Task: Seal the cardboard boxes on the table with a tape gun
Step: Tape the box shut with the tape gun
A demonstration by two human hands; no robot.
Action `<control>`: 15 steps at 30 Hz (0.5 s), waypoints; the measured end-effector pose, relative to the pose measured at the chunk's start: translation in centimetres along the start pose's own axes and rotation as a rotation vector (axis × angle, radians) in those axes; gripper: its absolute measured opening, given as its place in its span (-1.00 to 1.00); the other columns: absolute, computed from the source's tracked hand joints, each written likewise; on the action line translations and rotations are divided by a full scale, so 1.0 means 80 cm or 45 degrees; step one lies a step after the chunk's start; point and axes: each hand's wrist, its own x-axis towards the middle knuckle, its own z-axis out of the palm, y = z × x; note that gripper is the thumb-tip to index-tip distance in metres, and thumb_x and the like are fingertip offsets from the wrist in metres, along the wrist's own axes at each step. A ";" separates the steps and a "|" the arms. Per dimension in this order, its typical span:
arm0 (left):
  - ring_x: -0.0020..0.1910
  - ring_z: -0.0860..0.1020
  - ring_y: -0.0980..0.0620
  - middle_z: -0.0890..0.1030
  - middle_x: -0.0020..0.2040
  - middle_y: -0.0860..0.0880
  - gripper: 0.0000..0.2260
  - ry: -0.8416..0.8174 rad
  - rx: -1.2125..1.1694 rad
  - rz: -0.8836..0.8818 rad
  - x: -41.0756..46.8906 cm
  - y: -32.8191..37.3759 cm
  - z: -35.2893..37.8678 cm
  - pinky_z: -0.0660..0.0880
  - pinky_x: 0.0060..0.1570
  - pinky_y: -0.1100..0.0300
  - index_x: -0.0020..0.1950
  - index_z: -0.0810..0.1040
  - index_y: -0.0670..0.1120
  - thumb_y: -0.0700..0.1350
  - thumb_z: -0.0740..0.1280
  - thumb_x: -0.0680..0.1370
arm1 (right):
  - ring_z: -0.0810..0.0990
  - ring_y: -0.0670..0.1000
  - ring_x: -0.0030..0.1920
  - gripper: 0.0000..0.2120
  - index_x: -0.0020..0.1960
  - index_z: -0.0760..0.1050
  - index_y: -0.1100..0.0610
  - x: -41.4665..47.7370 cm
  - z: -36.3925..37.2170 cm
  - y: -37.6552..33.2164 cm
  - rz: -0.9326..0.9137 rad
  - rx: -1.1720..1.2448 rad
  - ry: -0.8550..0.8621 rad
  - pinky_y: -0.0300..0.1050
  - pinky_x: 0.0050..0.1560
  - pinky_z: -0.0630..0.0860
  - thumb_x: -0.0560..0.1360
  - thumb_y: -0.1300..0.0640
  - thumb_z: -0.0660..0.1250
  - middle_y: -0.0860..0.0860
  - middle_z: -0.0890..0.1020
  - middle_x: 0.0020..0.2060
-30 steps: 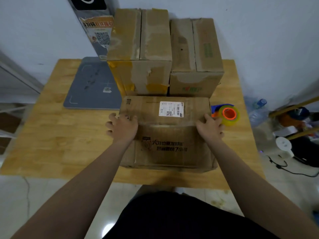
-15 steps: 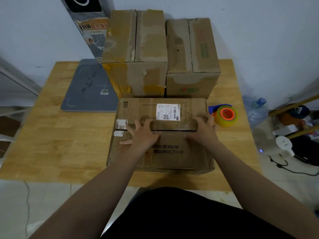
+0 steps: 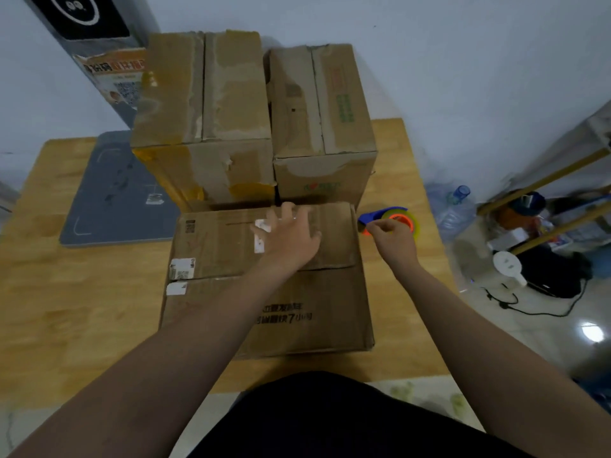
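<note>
From my head view, my left hand [image 3: 291, 239] lies flat and spread wide on the far flap of the nearest cardboard box [image 3: 264, 285], fingers blurred near its back edge, covering part of a white shipping label [image 3: 261, 234]. The box sits on the wooden table [image 3: 82, 309] right in front of me, its 2 top flaps folded shut with the seam running left to right across the middle. 2 small white stickers [image 3: 181, 269] sit near its left edge, and dark printed characters cross the near flap.

My right hand [image 3: 391, 241] is just off the right side of that box, fingers curled narrow and pinched at the tape gun [image 3: 390, 219]. I cannot tell whether I grip it yet. The tape gun rests on the table beside the box's far right corner, blue body with an orange hub and a yellowish roll.

Behind the near box stand 2 taller cardboard boxes, touching side by side: the left tall box [image 3: 205, 127] with yellow tape remnants on its front, and the right tall box [image 3: 324, 127] with green print on top. A grey mat [image 3: 122, 200] lies on the table to the left. On the floor to the right stands a clear water jug [image 3: 453, 206].
</note>
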 end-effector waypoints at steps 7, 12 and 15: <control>0.39 0.25 -0.19 0.29 0.40 -0.08 -0.54 0.008 -0.031 0.084 0.067 0.068 0.003 0.38 0.28 -0.15 0.47 0.35 0.06 0.17 0.29 0.62 | 0.50 0.27 0.21 -0.60 0.36 0.49 0.05 0.099 -0.026 0.038 0.338 -0.295 -0.048 0.17 0.38 0.37 0.53 0.08 0.38 0.12 0.39 0.33; 0.39 0.24 -0.20 0.28 0.41 -0.08 -0.55 -0.037 0.037 0.001 0.113 0.094 0.009 0.36 0.23 -0.21 0.43 0.40 0.07 0.23 0.28 0.61 | 0.36 0.42 0.33 -0.38 0.57 0.22 0.08 0.164 -0.034 0.069 0.455 -0.414 -0.099 0.24 0.43 0.29 0.56 0.08 0.34 0.16 0.16 0.48; 0.39 0.26 -0.24 0.35 0.40 -0.10 -0.57 -0.136 0.087 -0.100 0.139 0.096 0.013 0.37 0.22 -0.24 0.41 0.41 0.06 0.24 0.24 0.63 | 0.29 0.42 0.40 -0.34 0.59 0.15 0.11 0.196 -0.030 0.083 0.471 -0.418 -0.106 0.25 0.46 0.23 0.56 0.14 0.32 0.17 0.17 0.51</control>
